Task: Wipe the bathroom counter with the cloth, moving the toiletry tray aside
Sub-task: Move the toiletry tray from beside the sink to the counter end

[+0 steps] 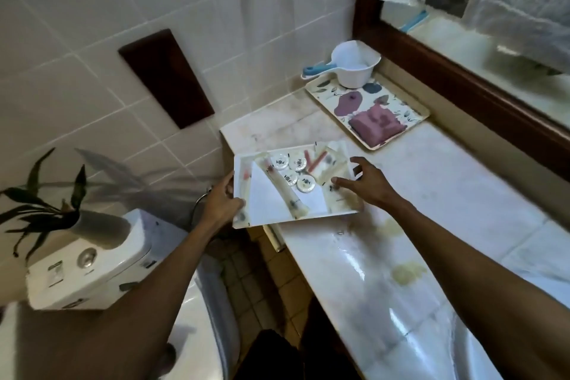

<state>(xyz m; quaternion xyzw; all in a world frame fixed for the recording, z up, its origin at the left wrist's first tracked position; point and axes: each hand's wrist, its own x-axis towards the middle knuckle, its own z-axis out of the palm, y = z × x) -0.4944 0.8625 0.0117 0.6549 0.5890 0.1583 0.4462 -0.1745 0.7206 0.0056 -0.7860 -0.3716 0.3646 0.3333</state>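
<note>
The counter (431, 200) runs along the mirrored wall, its near stretch glossy and marked with yellowish stains, which suggests the wiping is not yet done. At its far left corner a flowered tray (401, 108) lies against the wall, carrying a white scoop (354, 65) and a folded purple cloth (377, 123), so the cloth is parked out of reach for now. Nearer, the white toiletry tray (240, 163) sits at the counter's left front edge, partly overhanging it, loaded with tubes and small round tubs. The left hand (220, 200) is clamped on the tray's left rim, apparently to shift it aside. The right hand (367, 182) hovers over the tray's right side, fingers spread and gripping nothing, likely ready to steady it.
</note>
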